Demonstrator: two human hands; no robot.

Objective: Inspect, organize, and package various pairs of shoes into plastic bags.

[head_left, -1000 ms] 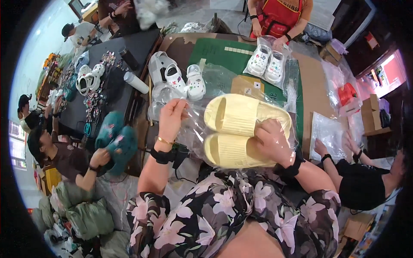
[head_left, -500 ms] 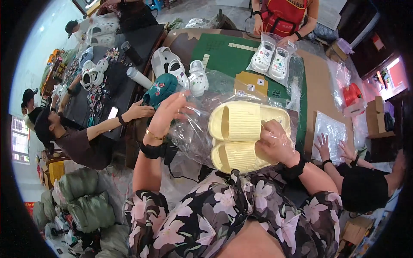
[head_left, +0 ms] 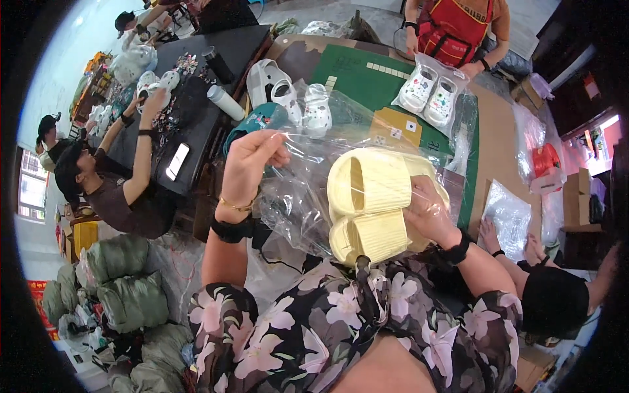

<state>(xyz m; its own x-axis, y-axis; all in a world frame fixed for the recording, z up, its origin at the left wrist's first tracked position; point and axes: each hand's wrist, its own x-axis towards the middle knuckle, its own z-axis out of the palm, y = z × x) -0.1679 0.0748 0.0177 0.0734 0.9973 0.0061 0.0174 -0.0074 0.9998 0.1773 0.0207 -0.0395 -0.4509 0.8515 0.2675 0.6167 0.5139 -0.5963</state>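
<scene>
Nearest the body, the yellow slippers [head_left: 386, 185] are held at the near side of the tabletop [head_left: 493, 141], toe ends pointing left, the nearer one tilted against its mate. They are overlaid by a clear bag [head_left: 288, 204]. The straps are closed on by the grip of the right hand [head_left: 429, 211], fingers curled in; whether film lies over that hand cannot be told. By the left hand [head_left: 252, 167], the bag's film is pinched between nearly closed fingertips.

The film is probably best held taut on the left while the pair is squared, soles level, so that no heel snags the thin plastic. Pressure on the soft straps should be light, lest they be creased, and slack film is better smoothed out than tugged.

Just beyond the left hand, the teal clog [head_left: 263, 118] could be nudged by a wide pull. Farther off, the bagged white clogs [head_left: 427, 98] are well clear.
</scene>
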